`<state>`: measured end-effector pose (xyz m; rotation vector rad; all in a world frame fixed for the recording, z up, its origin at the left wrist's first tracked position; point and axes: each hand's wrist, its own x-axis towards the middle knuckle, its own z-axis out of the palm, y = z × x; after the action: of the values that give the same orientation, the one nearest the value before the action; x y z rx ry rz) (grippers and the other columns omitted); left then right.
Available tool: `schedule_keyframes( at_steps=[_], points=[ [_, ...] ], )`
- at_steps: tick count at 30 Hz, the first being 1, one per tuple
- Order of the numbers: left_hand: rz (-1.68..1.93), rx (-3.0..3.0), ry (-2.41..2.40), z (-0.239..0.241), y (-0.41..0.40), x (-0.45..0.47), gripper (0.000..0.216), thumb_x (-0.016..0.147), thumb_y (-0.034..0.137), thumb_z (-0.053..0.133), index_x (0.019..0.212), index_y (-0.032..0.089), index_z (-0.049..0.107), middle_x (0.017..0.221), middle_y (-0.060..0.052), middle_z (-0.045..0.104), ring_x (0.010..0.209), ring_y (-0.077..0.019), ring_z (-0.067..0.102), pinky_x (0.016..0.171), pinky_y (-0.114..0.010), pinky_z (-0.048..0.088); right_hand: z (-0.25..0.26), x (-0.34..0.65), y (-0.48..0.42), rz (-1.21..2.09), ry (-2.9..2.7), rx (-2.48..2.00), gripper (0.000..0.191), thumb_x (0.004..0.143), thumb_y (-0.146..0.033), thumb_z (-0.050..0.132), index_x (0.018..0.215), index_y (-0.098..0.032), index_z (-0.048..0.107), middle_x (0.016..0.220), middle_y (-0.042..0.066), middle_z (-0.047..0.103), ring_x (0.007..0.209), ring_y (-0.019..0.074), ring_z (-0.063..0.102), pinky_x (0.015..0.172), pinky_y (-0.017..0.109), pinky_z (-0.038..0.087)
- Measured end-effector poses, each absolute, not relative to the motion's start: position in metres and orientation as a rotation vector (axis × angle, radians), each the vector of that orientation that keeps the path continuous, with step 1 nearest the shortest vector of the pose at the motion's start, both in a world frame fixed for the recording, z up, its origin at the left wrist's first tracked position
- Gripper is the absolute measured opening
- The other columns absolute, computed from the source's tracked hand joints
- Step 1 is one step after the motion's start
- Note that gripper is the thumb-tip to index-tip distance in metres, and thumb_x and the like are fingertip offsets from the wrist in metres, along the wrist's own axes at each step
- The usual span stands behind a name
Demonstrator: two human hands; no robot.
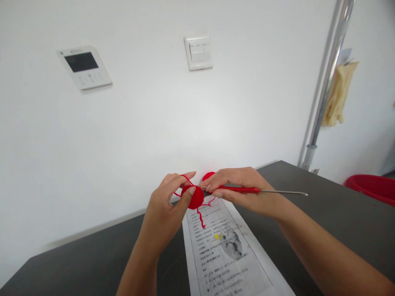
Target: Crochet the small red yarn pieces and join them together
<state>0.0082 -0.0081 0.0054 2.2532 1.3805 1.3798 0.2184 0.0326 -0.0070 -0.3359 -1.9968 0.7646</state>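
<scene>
My left hand (169,199) pinches a small round piece of red crochet work (194,199) between thumb and fingers, with a strand of red yarn running over the index finger. A twisted yarn tail (201,218) dangles below the piece. In my right hand (240,185) is a crochet hook (243,189) with a red handle and metal ends, held almost level. Its left tip meets the upper edge of the crochet piece; the exact stitch is too small to make out. Behind my right fingers, a red yarn ball (208,176) is partly hidden.
A printed sheet (222,263) lies on the dark table (308,230), with a small yellow stitch marker (218,237) on it. The white wall carries an intercom panel (86,68) and a switch (199,53). At right are a metal pole (327,90), yellow gloves (339,94) and a red basin (370,187).
</scene>
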Motion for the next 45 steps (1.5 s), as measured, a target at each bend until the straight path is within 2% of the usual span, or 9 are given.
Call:
schedule_keyframes(
  at_steps=[5, 10, 16, 19, 27, 32, 40, 43, 45],
  points=[
    [1.346, 1.927, 1.360, 0.000, -0.008, 0.012, 0.037, 0.088, 0.030, 0.062, 0.122, 0.018, 0.069, 0.081, -0.001, 0.066, 0.084, -0.0195, 0.062, 0.086, -0.036, 0.047, -0.004, 0.219, 0.032, 0.305, -2.153, -0.171, 0.013, 0.097, -0.019, 0.059, 0.105, -0.018, 0.069, 0.106, 0.007, 0.077, 0.099, 0.0159, 0.072, 0.087, 0.028, 0.057],
    [1.357, 1.799, 1.372, 0.000, -0.007, 0.006, 0.035, 0.083, 0.031, 0.068, 0.116, 0.020, 0.073, 0.073, 0.002, 0.064, 0.073, -0.0173, 0.059, 0.081, -0.036, 0.047, -0.001, 0.215, 0.027, 0.080, -2.225, -0.117, 0.016, 0.100, -0.018, 0.053, 0.107, -0.013, 0.067, 0.109, 0.013, 0.076, 0.103, 0.0198, 0.071, 0.091, 0.033, 0.057],
    [1.435, 1.840, 1.359, 0.006, -0.011, 0.008, 0.022, 0.080, 0.025, 0.070, 0.099, 0.026, 0.080, 0.078, 0.001, 0.071, 0.076, -0.0166, 0.062, 0.073, -0.029, 0.047, -0.003, 0.209, 0.023, 0.914, -1.804, -0.492, 0.015, 0.093, -0.027, 0.064, 0.089, -0.016, 0.073, 0.087, 0.006, 0.078, 0.083, 0.0166, 0.074, 0.075, 0.026, 0.059],
    [1.411, 1.679, 1.209, 0.005, -0.012, 0.008, 0.020, 0.076, 0.023, 0.074, 0.094, 0.024, 0.082, 0.068, 0.001, 0.070, 0.066, -0.0144, 0.060, 0.065, -0.026, 0.045, -0.003, 0.210, 0.024, 1.266, -1.614, -0.443, 0.020, 0.090, -0.032, 0.068, 0.083, -0.014, 0.073, 0.083, 0.006, 0.078, 0.082, 0.0178, 0.075, 0.077, 0.029, 0.060],
    [1.382, 1.215, 0.892, 0.008, -0.016, 0.012, 0.014, 0.060, 0.014, 0.081, 0.073, 0.017, 0.081, 0.063, -0.002, 0.073, 0.057, -0.0109, 0.062, 0.058, -0.021, 0.046, 0.003, 0.227, 0.024, 0.865, -2.079, -0.168, 0.014, 0.092, -0.017, 0.066, 0.101, -0.019, 0.075, 0.111, 0.007, 0.077, 0.108, 0.0174, 0.072, 0.095, 0.029, 0.057],
    [1.381, 1.142, 0.762, 0.010, -0.018, 0.017, 0.012, 0.061, 0.013, 0.081, 0.072, 0.019, 0.080, 0.068, -0.001, 0.075, 0.060, -0.0109, 0.065, 0.061, -0.020, 0.049, 0.000, 0.222, 0.027, 1.286, -1.729, -0.156, 0.009, 0.088, -0.022, 0.073, 0.093, -0.015, 0.074, 0.098, 0.008, 0.080, 0.096, 0.0185, 0.076, 0.087, 0.032, 0.062],
    [1.364, 1.213, 0.670, 0.008, -0.014, 0.011, 0.012, 0.061, 0.017, 0.084, 0.071, 0.021, 0.080, 0.065, -0.001, 0.072, 0.059, -0.0124, 0.062, 0.059, -0.023, 0.049, -0.007, 0.202, 0.032, 1.875, -1.327, -0.068, 0.020, 0.088, -0.031, 0.074, 0.083, -0.012, 0.071, 0.083, 0.009, 0.080, 0.080, 0.0171, 0.078, 0.076, 0.027, 0.063],
    [1.356, 1.210, 0.682, 0.007, -0.012, 0.007, 0.012, 0.061, 0.018, 0.084, 0.072, 0.020, 0.079, 0.067, -0.001, 0.072, 0.060, -0.0123, 0.062, 0.060, -0.023, 0.049, -0.007, 0.204, 0.030, 1.744, -1.415, -0.084, 0.019, 0.090, -0.032, 0.071, 0.085, -0.013, 0.070, 0.088, 0.008, 0.080, 0.083, 0.0162, 0.078, 0.077, 0.028, 0.063],
    [1.338, 1.219, 0.724, 0.005, -0.011, 0.004, 0.013, 0.061, 0.019, 0.085, 0.073, 0.019, 0.080, 0.068, -0.002, 0.073, 0.060, -0.0124, 0.062, 0.060, -0.023, 0.049, -0.003, 0.211, 0.024, 1.424, -1.638, -0.123, 0.013, 0.090, -0.028, 0.070, 0.090, -0.015, 0.072, 0.094, 0.008, 0.080, 0.088, 0.0168, 0.077, 0.081, 0.029, 0.062]
  ],
)
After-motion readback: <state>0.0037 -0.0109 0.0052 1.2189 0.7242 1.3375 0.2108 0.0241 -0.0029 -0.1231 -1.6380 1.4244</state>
